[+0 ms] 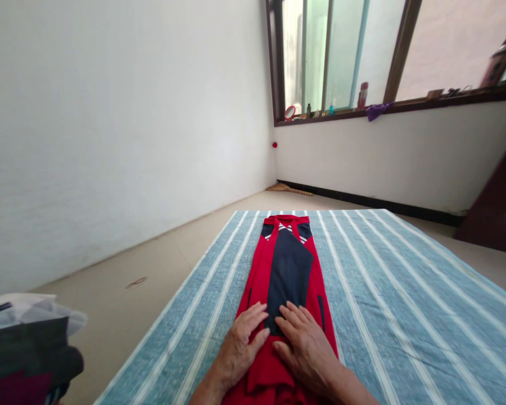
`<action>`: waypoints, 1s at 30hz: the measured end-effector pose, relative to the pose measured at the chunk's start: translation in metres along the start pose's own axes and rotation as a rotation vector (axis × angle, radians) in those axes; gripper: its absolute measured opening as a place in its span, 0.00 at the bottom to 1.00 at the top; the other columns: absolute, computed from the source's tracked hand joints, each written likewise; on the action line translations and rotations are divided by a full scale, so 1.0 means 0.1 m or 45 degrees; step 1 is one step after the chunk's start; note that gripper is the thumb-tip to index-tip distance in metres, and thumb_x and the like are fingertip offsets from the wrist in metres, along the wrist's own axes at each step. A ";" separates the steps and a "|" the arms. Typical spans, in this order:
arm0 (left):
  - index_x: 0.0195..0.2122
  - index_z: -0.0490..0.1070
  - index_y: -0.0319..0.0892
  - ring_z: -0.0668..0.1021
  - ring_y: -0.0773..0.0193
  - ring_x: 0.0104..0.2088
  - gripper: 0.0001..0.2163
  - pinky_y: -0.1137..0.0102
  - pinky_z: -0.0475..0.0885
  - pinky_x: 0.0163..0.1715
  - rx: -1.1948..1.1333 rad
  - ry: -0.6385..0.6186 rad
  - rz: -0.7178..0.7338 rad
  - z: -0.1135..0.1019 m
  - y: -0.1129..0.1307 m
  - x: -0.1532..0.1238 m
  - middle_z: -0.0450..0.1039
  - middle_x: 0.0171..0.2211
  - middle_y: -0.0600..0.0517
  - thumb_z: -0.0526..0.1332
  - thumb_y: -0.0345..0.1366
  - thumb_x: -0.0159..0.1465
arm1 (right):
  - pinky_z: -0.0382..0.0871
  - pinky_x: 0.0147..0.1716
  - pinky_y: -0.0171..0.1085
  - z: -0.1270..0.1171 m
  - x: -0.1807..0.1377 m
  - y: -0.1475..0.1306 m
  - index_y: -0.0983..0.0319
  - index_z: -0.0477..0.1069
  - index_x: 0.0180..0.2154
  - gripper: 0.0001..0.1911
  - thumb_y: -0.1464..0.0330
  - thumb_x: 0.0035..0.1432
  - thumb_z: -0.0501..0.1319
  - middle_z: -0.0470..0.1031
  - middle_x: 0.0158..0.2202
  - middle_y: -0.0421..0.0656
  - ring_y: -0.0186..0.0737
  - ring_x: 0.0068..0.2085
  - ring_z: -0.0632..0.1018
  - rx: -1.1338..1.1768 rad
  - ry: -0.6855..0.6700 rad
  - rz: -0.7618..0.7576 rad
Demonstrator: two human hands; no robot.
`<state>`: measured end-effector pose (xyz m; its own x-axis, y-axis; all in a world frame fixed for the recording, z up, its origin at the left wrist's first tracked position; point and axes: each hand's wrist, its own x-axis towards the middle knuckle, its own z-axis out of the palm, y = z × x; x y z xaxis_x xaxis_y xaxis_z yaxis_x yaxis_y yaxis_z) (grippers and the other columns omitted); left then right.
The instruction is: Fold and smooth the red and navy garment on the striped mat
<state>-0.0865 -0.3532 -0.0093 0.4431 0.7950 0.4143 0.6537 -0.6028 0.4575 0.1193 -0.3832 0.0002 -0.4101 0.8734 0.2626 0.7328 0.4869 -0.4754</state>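
Here both hands, left hand (241, 344) and right hand (304, 344), press flat (fingers spread) on the red garment (287, 264).

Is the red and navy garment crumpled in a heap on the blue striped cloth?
No, the red and navy garment lies flat as a long narrow strip on the blue striped cloth.

Home, prob. bedroom. Bed (405, 292) w/ blue-white striped sheet fills foreground; red top (287, 270) laid flat on it. Plain white walls (109, 112), pale tiled floor (143, 264), dark skirting. Sliding window (346, 50), brown frame; sill (409, 104) crowded w/ household bits: small round mirror (289, 112), red bottle (363, 94), other small bottles, purple cloth (377, 109). Broom (290, 190) on floor by far wall. Pile of clothes (25, 349) at left edge. Dark wood furniture (497, 202) at right edge, type unclear.
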 end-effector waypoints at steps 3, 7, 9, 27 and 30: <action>0.49 0.72 0.46 0.71 0.59 0.55 0.13 0.61 0.69 0.54 0.004 0.001 0.009 0.00 0.00 0.00 0.71 0.53 0.49 0.58 0.36 0.64 | 0.54 0.61 0.49 -0.01 0.00 -0.01 0.56 0.67 0.54 0.20 0.59 0.61 0.56 0.64 0.60 0.42 0.48 0.61 0.62 0.000 0.014 0.002; 0.49 0.72 0.46 0.72 0.59 0.54 0.13 0.62 0.69 0.54 0.006 0.012 0.011 -0.01 0.01 0.00 0.71 0.53 0.49 0.58 0.35 0.63 | 0.53 0.61 0.49 0.00 0.00 -0.01 0.57 0.67 0.54 0.20 0.59 0.61 0.57 0.64 0.59 0.43 0.48 0.61 0.62 -0.004 0.015 0.007; 0.49 0.72 0.46 0.72 0.58 0.54 0.13 0.62 0.69 0.54 0.003 0.017 0.016 0.00 0.01 -0.01 0.71 0.53 0.49 0.58 0.35 0.63 | 0.53 0.61 0.50 0.00 0.00 -0.01 0.57 0.67 0.54 0.20 0.59 0.61 0.57 0.64 0.59 0.43 0.48 0.61 0.62 -0.004 0.010 0.007; 0.48 0.73 0.46 0.72 0.59 0.54 0.13 0.62 0.69 0.54 -0.014 0.015 -0.009 0.00 0.01 0.00 0.72 0.52 0.50 0.59 0.36 0.63 | 0.52 0.61 0.49 0.02 0.00 0.01 0.57 0.67 0.54 0.21 0.59 0.61 0.56 0.64 0.60 0.42 0.48 0.62 0.61 0.011 -0.012 0.005; 0.48 0.73 0.47 0.72 0.59 0.54 0.12 0.62 0.69 0.54 -0.016 0.009 -0.022 0.00 0.01 0.00 0.72 0.52 0.50 0.59 0.36 0.62 | 0.52 0.61 0.49 0.02 0.00 0.02 0.57 0.67 0.54 0.21 0.59 0.62 0.56 0.64 0.60 0.42 0.48 0.62 0.61 0.013 -0.010 -0.008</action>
<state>-0.0852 -0.3537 -0.0086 0.4271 0.8049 0.4120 0.6535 -0.5897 0.4746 0.1198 -0.3817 -0.0026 -0.4190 0.8702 0.2593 0.7244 0.4925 -0.4823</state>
